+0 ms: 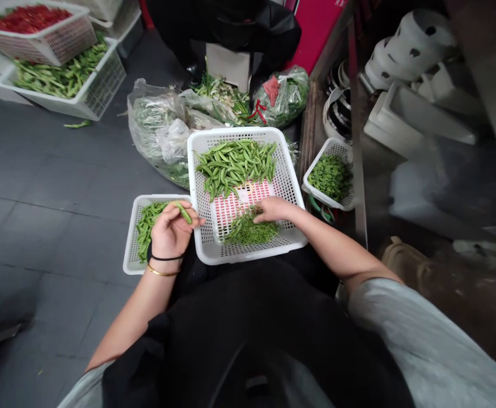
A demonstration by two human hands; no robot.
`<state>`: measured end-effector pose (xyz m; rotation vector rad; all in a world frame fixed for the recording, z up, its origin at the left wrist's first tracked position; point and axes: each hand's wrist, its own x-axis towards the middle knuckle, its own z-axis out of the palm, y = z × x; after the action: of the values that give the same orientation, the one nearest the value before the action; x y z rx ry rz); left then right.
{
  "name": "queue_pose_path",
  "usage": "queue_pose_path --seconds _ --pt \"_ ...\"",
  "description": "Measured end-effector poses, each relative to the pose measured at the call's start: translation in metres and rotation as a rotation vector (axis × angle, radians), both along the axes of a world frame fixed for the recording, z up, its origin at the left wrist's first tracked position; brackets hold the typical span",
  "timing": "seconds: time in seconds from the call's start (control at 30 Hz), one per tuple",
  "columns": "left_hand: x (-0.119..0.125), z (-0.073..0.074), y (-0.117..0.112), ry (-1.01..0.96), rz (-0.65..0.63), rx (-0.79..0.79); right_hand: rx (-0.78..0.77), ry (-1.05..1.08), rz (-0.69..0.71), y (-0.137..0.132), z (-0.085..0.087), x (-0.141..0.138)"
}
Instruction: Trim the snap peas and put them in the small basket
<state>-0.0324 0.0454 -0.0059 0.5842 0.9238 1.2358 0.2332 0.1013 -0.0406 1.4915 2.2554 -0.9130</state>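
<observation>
A white perforated basket (288, 170) sits in front of me, at my lap. Whole green pea pods (237, 164) are heaped in its far half, and a pile of thin green trimmings (250, 228) lies in the near half. My left hand (173, 226) is closed on a single pea pod (183, 213), held by the fingers at the basket's left edge. Over the trimmings is my right hand (273, 209), its fingers bent together and pointing down; whatever they hold is too small to make out. A smaller white basket (129, 243) with more pods stands under my left hand.
Plastic bags of greens (154, 124) lie beyond the basket, before a seated person in dark clothes (222, 25). A basket of leafy greens (330, 175) stands at right by a metal shelf (357, 141). Stacked baskets of red peppers (30, 20) and green pods (60, 73) are far left.
</observation>
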Motion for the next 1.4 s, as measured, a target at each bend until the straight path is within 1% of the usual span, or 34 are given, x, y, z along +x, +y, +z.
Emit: queue_pose_path --seconds 0.07,0.1,0.17,0.2,0.27,0.33,0.37,0.47,0.53,0.6,0.63,0.67,0.73,0.77,0.8,0.87,0.9,0.97,1.0,1.07,1.13,1.2,1.23,1.27,1.33,1.4 --pt "0.005 -0.002 0.000 -0.055 -0.075 -0.065 0.127 -0.090 -0.094 0.019 -0.012 -0.024" --pt "0.009 -0.002 -0.001 -0.061 -0.109 -0.099 0.151 -0.110 -0.132 0.027 -0.018 -0.036" --pt "0.017 -0.005 -0.004 -0.041 -0.179 -0.156 0.140 -0.121 -0.160 0.039 -0.027 -0.057" --pt "0.020 -0.008 -0.006 -0.016 -0.208 -0.175 0.122 -0.114 -0.158 0.043 -0.030 -0.062" --pt "0.023 -0.014 -0.009 0.058 -0.240 -0.201 0.097 -0.099 -0.157 0.043 -0.029 -0.063" --pt "0.024 -0.023 -0.010 0.156 -0.246 -0.226 0.076 -0.076 -0.153 0.032 -0.021 -0.054" --pt "0.025 -0.027 -0.010 0.213 -0.247 -0.236 0.055 -0.026 -0.148 0.023 -0.015 -0.047" --pt "0.033 -0.036 -0.010 0.379 -0.278 -0.199 -0.044 0.283 -0.099 -0.014 0.010 -0.034" --pt "0.040 -0.035 -0.012 0.444 -0.306 -0.123 -0.071 0.476 -0.028 -0.037 0.024 -0.031" --pt "0.045 -0.029 -0.016 0.409 -0.339 -0.085 -0.025 0.558 0.026 -0.054 0.035 -0.032" --pt "0.045 -0.024 -0.018 0.363 -0.378 -0.087 0.026 0.581 0.014 -0.059 0.038 -0.032" --pt "0.045 -0.019 -0.021 0.311 -0.442 -0.097 0.082 0.604 -0.016 -0.063 0.041 -0.031" --pt "0.041 -0.010 -0.026 0.220 -0.617 -0.117 0.179 0.649 -0.048 -0.067 0.047 -0.028" --pt "0.039 -0.006 -0.029 0.189 -0.696 -0.119 0.216 0.672 -0.017 -0.069 0.049 -0.026" --pt "0.038 -0.003 -0.032 0.165 -0.754 -0.122 0.243 0.693 0.046 -0.070 0.052 -0.025" --pt "0.037 0.000 -0.038 0.109 -0.812 -0.146 0.294 0.712 0.200 -0.075 0.055 -0.024" --pt "0.039 0.001 -0.041 0.075 -0.822 -0.167 0.336 0.699 0.247 -0.079 0.056 -0.025" --pt "0.044 0.002 -0.044 0.002 -0.781 -0.219 0.449 0.626 0.255 -0.086 0.057 -0.027" --pt "0.047 0.002 -0.045 -0.029 -0.728 -0.244 0.510 0.579 0.233 -0.088 0.057 -0.027" --pt "0.051 0.001 -0.044 -0.049 -0.568 -0.265 0.612 0.502 0.151 -0.091 0.058 -0.023" --pt "0.049 0.000 -0.041 0.015 -0.368 -0.222 0.656 0.464 0.046 -0.089 0.061 -0.012" --pt "0.044 -0.001 -0.038 0.144 -0.173 -0.125 0.646 0.420 -0.068 -0.083 0.065 0.002" --pt "0.041 -0.001 -0.037 0.219 -0.096 -0.071 0.629 0.392 -0.113 -0.080 0.067 0.008" --pt "0.039 -0.001 -0.036 0.293 -0.047 -0.021 0.610 0.367 -0.144 -0.077 0.069 0.012" --pt "0.036 0.000 -0.035 0.430 -0.025 0.071 0.561 0.351 -0.144 -0.073 0.070 0.011" --pt "0.036 0.003 -0.035 0.546 -0.052 0.160 0.496 0.365 -0.039 -0.073 0.068 0.000"
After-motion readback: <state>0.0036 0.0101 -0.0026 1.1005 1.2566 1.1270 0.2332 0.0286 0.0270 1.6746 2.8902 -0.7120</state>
